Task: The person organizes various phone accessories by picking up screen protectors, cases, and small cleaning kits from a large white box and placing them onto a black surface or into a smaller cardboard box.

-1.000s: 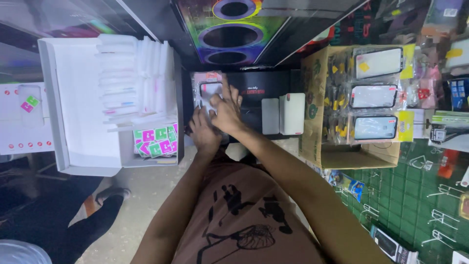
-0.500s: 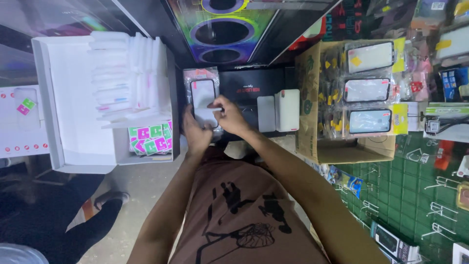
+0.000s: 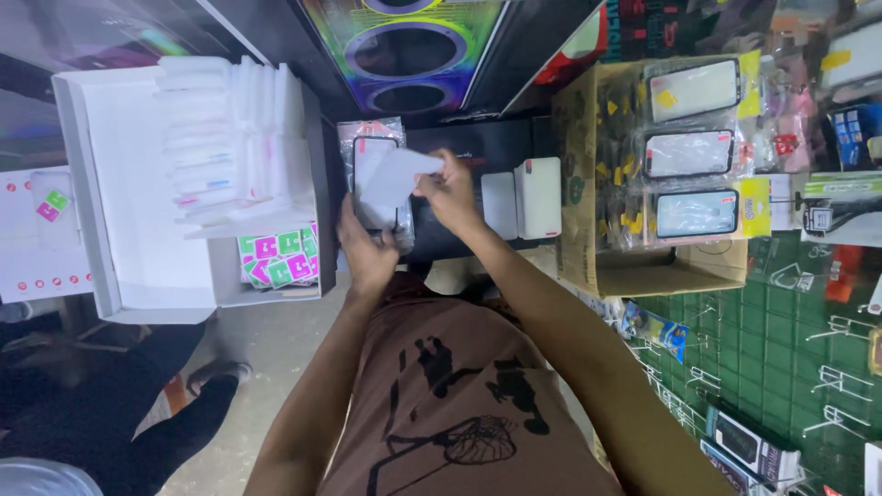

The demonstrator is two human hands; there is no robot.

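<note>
My left hand (image 3: 367,253) grips one glossy clear-wrapped phone case (image 3: 375,179); right hand (image 3: 450,193) fingers pinch one flat white card (image 3: 397,174).

White box (image 3: 138,211), pink-and-green sticker sheets (image 3: 280,259), brown cardboard box (image 3: 588,184), green pegboard (image 3: 781,358), brown print shirt (image 3: 459,404)

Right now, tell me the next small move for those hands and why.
Probably keep drawing the white sheet clear of the clear-wrapped phone case. The right hand pinches the sheet's edge and has it partly lifted, while the left hand steadies the case's lower end on the dark counter.
</note>
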